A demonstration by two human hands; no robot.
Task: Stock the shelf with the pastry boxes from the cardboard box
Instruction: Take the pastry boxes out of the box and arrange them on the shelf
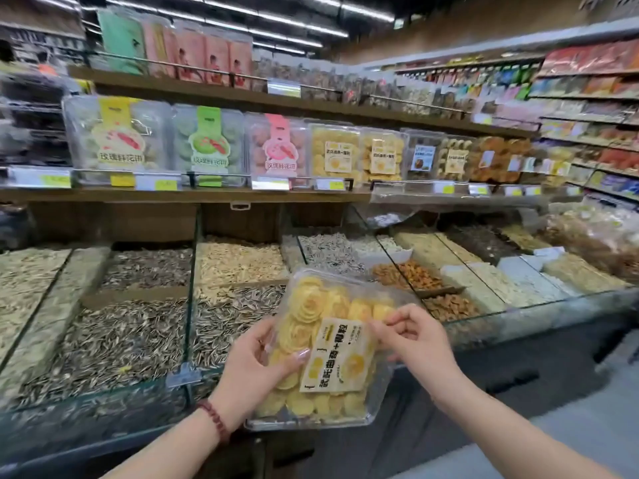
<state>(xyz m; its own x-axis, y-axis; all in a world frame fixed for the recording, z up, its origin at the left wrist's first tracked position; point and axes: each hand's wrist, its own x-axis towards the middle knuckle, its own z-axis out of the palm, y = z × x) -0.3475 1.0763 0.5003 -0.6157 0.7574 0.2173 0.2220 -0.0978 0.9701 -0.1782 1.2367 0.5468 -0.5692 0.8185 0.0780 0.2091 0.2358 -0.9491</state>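
1. The shelf (207,195) stands beyond the fingertips, across open seed bins (138,326); matching yellow boxes (337,153) already sit there.
2. The pastry box (325,350), clear plastic, hangs tilted between both hands; it looks light, thin-walled and slick, with brittle cookies inside.
3. The left hand (256,361) grips its left edge, thumb across the front; the right hand (415,340) pinches the right rim. Rim holds seem safest.
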